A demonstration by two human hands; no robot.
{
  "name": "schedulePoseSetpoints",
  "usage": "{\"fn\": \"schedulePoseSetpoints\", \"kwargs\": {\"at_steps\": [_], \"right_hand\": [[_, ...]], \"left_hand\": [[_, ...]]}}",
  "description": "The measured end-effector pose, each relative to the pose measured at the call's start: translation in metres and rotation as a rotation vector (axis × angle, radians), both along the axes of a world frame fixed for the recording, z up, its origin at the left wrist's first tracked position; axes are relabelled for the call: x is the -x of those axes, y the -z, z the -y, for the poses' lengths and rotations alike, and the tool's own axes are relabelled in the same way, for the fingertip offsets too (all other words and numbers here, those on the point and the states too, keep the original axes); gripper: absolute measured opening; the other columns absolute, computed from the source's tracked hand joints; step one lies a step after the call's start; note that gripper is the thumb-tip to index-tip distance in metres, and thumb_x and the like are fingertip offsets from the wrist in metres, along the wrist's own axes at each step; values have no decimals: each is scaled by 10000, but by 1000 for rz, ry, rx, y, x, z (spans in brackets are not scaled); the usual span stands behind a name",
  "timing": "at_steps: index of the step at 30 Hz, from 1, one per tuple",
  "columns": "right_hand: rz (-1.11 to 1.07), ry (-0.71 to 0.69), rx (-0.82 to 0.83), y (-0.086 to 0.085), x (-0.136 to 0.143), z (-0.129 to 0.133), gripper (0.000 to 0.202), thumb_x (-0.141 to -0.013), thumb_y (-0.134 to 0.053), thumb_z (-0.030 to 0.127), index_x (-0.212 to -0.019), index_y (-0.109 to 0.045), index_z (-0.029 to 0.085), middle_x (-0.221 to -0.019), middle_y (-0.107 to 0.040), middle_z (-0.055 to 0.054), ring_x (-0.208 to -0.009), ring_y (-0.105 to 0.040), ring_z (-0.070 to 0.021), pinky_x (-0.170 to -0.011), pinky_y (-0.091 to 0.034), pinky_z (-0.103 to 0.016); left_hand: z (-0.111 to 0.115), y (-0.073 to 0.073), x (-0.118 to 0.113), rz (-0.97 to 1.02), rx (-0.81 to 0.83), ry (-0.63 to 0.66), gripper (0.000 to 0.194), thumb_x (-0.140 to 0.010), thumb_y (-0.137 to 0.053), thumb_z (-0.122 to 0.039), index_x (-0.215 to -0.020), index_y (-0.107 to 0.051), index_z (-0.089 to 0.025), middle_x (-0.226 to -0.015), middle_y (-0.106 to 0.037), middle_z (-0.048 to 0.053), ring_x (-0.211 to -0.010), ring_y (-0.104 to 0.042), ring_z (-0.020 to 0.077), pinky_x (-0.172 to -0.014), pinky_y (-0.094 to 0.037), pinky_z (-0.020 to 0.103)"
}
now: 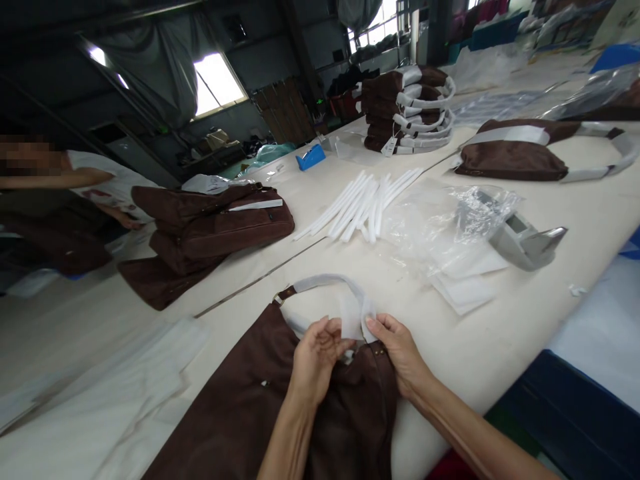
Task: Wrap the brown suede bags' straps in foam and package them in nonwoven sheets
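Observation:
A dark brown handbag (240, 393) lies on the table right in front of me, its handle (330, 280) arched upward and covered in thin white wrapping. Near the handle's right end, my right hand (400, 347) pinches the wrapped strap between thumb and fingers. A loose flap of white wrapping sheet (353, 317) stands out from the strap. My left hand (317, 357) is half curled at that flap's left edge, its fingers against the sheet. The bag's opening lies under both hands, and its lower part runs out of view.
White strips (360, 207) lie mid-table, beside clear plastic and a grey tape dispenser (525, 240). Brown bags (230, 230) lie at left near another person (110, 180). Stacked wrapped bags (405, 110), a single wrapped bag (510, 157) and a blue dispenser (311, 157) sit farther back.

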State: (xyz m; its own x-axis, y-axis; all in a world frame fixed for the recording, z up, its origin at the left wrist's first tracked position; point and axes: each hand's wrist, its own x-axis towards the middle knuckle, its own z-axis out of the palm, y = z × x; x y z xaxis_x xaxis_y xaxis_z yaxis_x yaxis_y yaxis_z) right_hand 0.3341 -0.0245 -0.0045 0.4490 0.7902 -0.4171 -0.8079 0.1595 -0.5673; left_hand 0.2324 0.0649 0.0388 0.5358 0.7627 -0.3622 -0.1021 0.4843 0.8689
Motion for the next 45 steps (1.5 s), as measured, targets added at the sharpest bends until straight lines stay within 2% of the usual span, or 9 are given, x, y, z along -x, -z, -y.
{"fn": "schedulePoseSetpoints", "kwargs": {"at_steps": [6, 12, 20, 29, 33, 36, 39, 42, 45], "right_hand": [[43, -4, -37, -10, 6, -4, 403, -628, -865, 468, -720, -603, 176, -602, -611, 43, -508, -487, -96, -500, -369, -217], [153, 5, -15, -5, 10, -6, 400, -651, -844, 485, -715, -603, 171, -648, -596, 34, -567, -475, -98, -550, -369, -224], [431, 105, 10, -1, 9, -11, 357, -706, -782, 422, -616, -523, 194, -717, -550, 20, -691, -501, -136, -634, -407, -251], [717, 85, 153, 8, 12, -13, 197, -788, -623, 346, -686, -530, 205, -659, -578, 20, -629, -502, -145, -617, -422, -270], [713, 2, 91, 2, 11, -2, 158, -812, -610, 352, -795, -575, 200, -779, -655, -10, -713, -585, -168, -718, -481, -298], [704, -157, 5, -4, -2, 17, 170, -813, -619, 343, -903, -638, 200, -898, -696, -29, -839, -633, -195, -811, -492, -316], [797, -66, 139, -10, -24, 25, 232, -855, -584, 414, -849, -673, 199, -884, -687, -33, -877, -615, -201, -809, -475, -311], [860, -45, 178, -16, -41, 13, 299, -832, -619, 486, -820, -677, 193, -878, -664, -34, -839, -601, -180, -729, -477, -283], [618, -344, 7, -21, -44, -11, 397, -785, -656, 570, -741, -621, 176, -569, -526, 30, -506, -499, -112, -453, -399, -227]], "left_hand": [[13, 16, -20, 26, -42, -112, 333, -637, -832, -374, -869, -732, -157, -908, -750, 68, -946, -680, 263, -871, -546, 358], [27, 17, -22, -11, -64, -29, 445, -698, -804, -481, -947, -755, -116, -1014, -744, 140, -1090, -643, 322, -1000, -487, 428], [31, 21, -22, -46, -195, -16, 494, -816, -690, -574, -1028, -743, -131, -1142, -711, 131, -1166, -605, 292, -1073, -424, 396], [37, 7, -32, -81, -188, -8, 479, -737, -766, -518, -951, -715, -92, -893, -726, 100, -903, -666, 260, -807, -516, 322], [35, 10, -32, -75, -200, -39, 483, -730, -761, -521, -929, -707, -84, -860, -723, 102, -847, -673, 245, -774, -518, 311], [34, 13, -30, -68, -143, -39, 502, -746, -734, -546, -924, -686, -80, -826, -722, 113, -753, -684, 231, -704, -531, 306], [34, 13, -29, -95, -114, -48, 510, -743, -729, -571, -902, -647, -93, -748, -711, 97, -622, -670, 202, -603, -523, 281], [34, 9, -30, -122, -135, -22, 508, -751, -719, -582, -917, -619, -113, -673, -686, 54, -506, -630, 167, -514, -484, 243], [33, 7, -31, -122, -157, 21, 525, -743, -721, -590, -926, -621, -108, -635, -663, 34, -473, -610, 151, -479, -450, 217]]}}
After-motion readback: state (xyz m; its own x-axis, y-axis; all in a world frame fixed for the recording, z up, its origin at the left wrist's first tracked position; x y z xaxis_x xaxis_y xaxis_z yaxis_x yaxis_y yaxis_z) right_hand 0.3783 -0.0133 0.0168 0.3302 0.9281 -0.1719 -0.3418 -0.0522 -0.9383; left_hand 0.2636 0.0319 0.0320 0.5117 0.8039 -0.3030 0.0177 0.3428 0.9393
